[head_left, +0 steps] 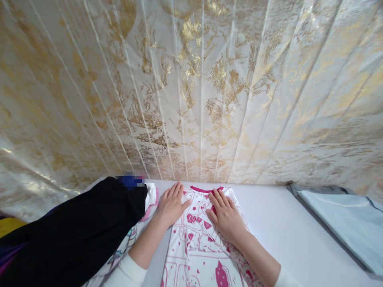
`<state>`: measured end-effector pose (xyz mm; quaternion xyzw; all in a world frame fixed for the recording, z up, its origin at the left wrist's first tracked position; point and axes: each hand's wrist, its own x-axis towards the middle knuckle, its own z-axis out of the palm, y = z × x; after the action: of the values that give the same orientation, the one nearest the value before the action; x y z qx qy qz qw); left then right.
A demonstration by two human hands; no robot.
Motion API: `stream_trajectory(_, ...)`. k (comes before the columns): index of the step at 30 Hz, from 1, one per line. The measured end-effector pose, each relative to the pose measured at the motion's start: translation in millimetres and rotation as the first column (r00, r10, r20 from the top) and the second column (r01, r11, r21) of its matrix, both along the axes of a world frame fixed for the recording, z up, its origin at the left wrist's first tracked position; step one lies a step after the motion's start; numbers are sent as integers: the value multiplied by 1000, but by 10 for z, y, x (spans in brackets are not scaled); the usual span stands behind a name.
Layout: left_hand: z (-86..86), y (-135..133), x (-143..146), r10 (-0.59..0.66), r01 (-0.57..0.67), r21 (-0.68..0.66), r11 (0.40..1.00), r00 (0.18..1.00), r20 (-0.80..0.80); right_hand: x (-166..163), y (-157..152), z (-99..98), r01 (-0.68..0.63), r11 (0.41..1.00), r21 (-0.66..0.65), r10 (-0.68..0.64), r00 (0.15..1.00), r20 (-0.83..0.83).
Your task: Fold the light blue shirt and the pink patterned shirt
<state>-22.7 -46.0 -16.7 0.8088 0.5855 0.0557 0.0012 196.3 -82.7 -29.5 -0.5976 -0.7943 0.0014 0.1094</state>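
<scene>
A white shirt (191, 239) with a pink cartoon print and a dark pink collar lies flat on the white table, its lower end cut off by the bottom of the view. My left hand (172, 205) rests flat at the shirt's upper left shoulder, fingers stretched out and pointing away from me. Across the upper right shoulder lies my right hand (224, 213), palm down with the fingers extended, over a sleeve that appears folded in onto the front. Neither hand grips the cloth.
To the left is a heap of clothes with a black garment (89, 231) on top. Folded light blue and grey garments (344, 223) lie at the right. The white table (269, 223) meets a wall covering (200, 99) with a gold pattern behind.
</scene>
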Motion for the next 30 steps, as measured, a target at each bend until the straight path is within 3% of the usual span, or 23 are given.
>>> stream_trajectory(4,18,-18,-10,26,-25,41,999,1000,-6,-5,-10,46,12,1000,-18,-12,1000,-2)
stream_trajectory(11,0,-222,260,-176,176,12,984,984,21,17,-8,3,38,999,2,-38,999,-30)
stream_trajectory(21,-21,-65,139,-53,52,44,998,999,8,-21,-13,21,49,998,-40,-50,998,-22)
stream_trajectory(26,5,-79,78,-51,50,60,997,999,13,98,51,22,59,996,-61,-68,985,-159)
stream_trajectory(30,44,-151,79,-76,74,74,994,997,22,290,136,-7,142,990,4,-137,959,-248)
